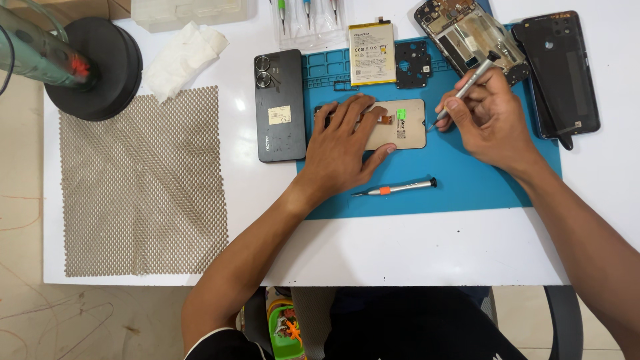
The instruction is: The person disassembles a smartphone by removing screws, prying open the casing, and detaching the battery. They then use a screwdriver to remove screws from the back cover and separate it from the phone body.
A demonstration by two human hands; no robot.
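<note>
From the head camera, the left hand (pixel 343 150) lay flat, palm down, on a tan phone screen panel (pixel 407 127), fingers spread and pressing its left part against the blue work mat (pixel 467 180); the thumb reached out along the panel's lower edge. The panel sat near the middle of the mat, back side up, with a small green sticker and an orange flex strip showing beside the fingers. The right hand (pixel 490 120) pinched a silver tool (pixel 470 83) like a pen between thumb and forefingers, its tip slanting down to the panel's right edge, touching or just beside it; I could not tell which.

Below the panel, a second screwdriver (pixel 400 188) with an orange collar lay on the mat, apart from both hands. Above the panel, a white-labelled battery (pixel 372 52) and a black inner cover plate (pixel 413 65) rested at the mat's top edge. An opened phone frame (pixel 460 33) lay tilted at the upper right, and a dark back cover (pixel 559 70) lay beside it, partly off the mat. Left of the mat, a black phone (pixel 280 107) with 2 camera rings lay face down on the white table (pixel 413 250). Farther left were a mesh non-slip sheet (pixel 143 183), a crumpled white tissue (pixel 183 57) and a black round stand (pixel 97 70)
</note>
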